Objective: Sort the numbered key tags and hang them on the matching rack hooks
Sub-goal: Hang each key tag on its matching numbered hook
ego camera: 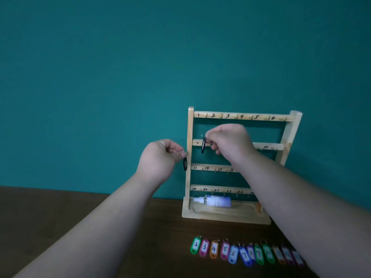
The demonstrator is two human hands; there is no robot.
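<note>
Two black tags [185,164] [203,145] hang vertically (edge-on): left hand [160,160] pinches one, right hand [229,143] the other.

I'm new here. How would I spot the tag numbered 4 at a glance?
Find the wooden rack standing on the brown table against the teal wall. A row of coloured tags lies in front of its base; tag 4 is third from the left end. It is orange, flanked by pink tag 3 and pink tag 5.
</note>
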